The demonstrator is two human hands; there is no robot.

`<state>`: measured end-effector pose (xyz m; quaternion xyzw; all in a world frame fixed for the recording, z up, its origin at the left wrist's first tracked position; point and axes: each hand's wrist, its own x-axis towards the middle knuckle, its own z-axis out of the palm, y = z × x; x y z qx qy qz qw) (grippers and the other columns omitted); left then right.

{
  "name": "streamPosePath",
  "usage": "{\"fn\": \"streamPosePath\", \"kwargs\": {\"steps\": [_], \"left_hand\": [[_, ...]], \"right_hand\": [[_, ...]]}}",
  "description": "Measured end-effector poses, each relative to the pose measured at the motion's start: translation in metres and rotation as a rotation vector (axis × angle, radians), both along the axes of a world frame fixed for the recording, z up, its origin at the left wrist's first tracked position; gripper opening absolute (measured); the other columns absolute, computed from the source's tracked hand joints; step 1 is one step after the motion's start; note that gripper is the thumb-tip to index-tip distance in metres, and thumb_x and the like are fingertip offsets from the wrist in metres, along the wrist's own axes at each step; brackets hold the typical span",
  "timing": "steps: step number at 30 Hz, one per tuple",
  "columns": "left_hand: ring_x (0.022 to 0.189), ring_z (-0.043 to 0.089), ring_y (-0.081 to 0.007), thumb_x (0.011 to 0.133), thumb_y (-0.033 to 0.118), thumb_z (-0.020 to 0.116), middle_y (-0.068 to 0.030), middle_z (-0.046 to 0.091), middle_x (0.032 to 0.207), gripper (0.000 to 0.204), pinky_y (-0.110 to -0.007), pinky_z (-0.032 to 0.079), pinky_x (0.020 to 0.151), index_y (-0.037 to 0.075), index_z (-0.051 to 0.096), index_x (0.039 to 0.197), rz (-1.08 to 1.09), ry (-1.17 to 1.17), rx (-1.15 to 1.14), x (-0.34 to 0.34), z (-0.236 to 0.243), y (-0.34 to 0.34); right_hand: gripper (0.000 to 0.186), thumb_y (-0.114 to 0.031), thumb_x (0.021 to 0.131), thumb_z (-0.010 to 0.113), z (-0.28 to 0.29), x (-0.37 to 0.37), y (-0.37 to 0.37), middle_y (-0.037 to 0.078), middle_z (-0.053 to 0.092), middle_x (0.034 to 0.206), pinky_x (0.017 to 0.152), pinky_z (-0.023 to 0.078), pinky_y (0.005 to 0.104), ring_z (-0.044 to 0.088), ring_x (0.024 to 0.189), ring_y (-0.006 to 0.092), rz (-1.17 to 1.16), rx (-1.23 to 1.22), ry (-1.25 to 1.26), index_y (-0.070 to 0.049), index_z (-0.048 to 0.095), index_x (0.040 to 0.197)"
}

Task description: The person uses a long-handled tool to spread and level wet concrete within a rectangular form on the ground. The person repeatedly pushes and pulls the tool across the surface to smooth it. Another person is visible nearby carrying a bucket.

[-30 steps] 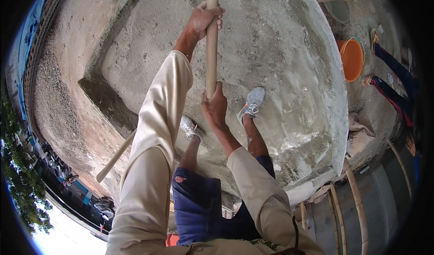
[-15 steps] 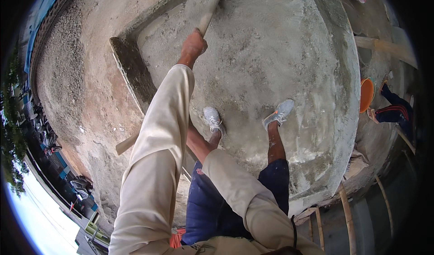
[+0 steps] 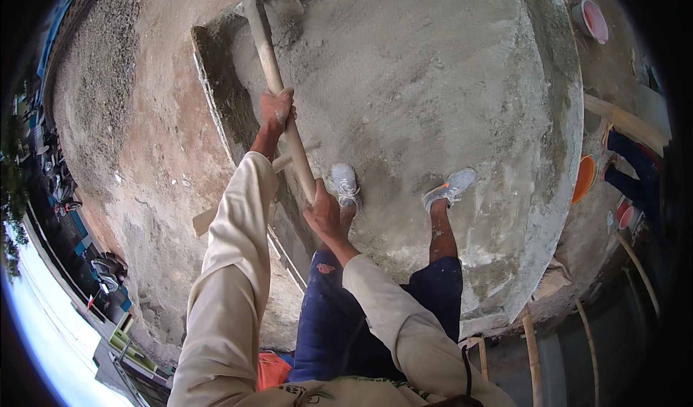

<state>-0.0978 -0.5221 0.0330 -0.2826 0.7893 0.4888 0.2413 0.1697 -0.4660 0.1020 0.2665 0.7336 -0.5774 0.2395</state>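
A long wooden-handled hoe [image 3: 265, 50] runs diagonally across a cement-covered pit [image 3: 447, 82], its head in wet grey mix at the upper left corner. My left hand [image 3: 276, 108] is closed round the middle of the handle. My right hand [image 3: 323, 211] grips the handle's lower end, above my legs. A second wooden handle [image 3: 204, 221] lies beneath my arms, across the pit's left wall [image 3: 213, 104]. My two grey shoes [image 3: 451, 187] stand in the pit.
At the right outside the wall are an orange bucket [image 3: 585, 177], a pink-lined bucket [image 3: 590, 21], a timber [image 3: 624, 118], another person's legs [image 3: 632, 190] and bamboo poles [image 3: 533, 346]. Gravel [image 3: 108, 60] lies left; parked motorbikes [image 3: 108, 270] are beyond.
The hoe has swung from upright at the centre to slanting at the upper left, its head now in the corner. Both hands have moved leftward and lower in view with it.
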Motion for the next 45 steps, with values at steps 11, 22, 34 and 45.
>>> {"fn": "streamPosePath", "kwargs": {"steps": [11,22,34,45], "left_hand": [[0.111,0.069,-0.0498,0.091,0.025,0.072,-0.0343,0.07,0.113,0.049,-0.052,0.057,0.096,-0.005,0.051,0.123,-0.344,-0.257,-0.575,0.091,-0.009,-0.028],[0.049,0.055,-0.0186,0.094,0.006,0.065,-0.0076,0.055,0.068,0.016,-0.036,0.051,0.041,-0.001,0.052,0.087,0.358,-0.042,0.222,0.05,0.012,0.073],[0.053,0.053,-0.0186,0.093,0.0,0.058,-0.0058,0.052,0.07,0.007,-0.037,0.051,0.048,0.001,0.053,0.087,0.204,-0.416,0.631,0.227,0.058,0.266],[0.058,0.047,-0.0126,0.099,0.005,0.054,-0.0011,0.048,0.075,0.01,-0.033,0.05,0.056,0.008,0.045,0.097,0.246,-0.276,0.955,0.115,-0.017,0.354]], "right_hand": [[0.053,-0.015,0.085,0.07,0.072,0.048,-0.014,0.034,0.07,0.106,0.089,0.055,0.0553,0.068,0.105,0.0509,0.042,-0.32,-0.342,-0.002,0.049,0.132],[0.043,-0.006,0.076,0.08,0.012,0.027,0.15,0.019,0.073,0.09,0.076,0.055,0.0539,0.073,0.084,0.0416,0.244,0.291,0.074,-0.005,0.054,0.111],[0.044,-0.007,0.074,0.083,0.16,0.192,0.284,0.016,0.074,0.095,0.08,0.055,0.0515,0.074,0.092,0.0372,0.122,0.521,-0.179,-0.006,0.06,0.111],[0.053,-0.006,0.074,0.081,0.035,0.111,0.389,0.016,0.074,0.105,0.087,0.052,0.0455,0.071,0.097,0.0341,0.163,0.762,0.034,-0.004,0.059,0.122]]}}
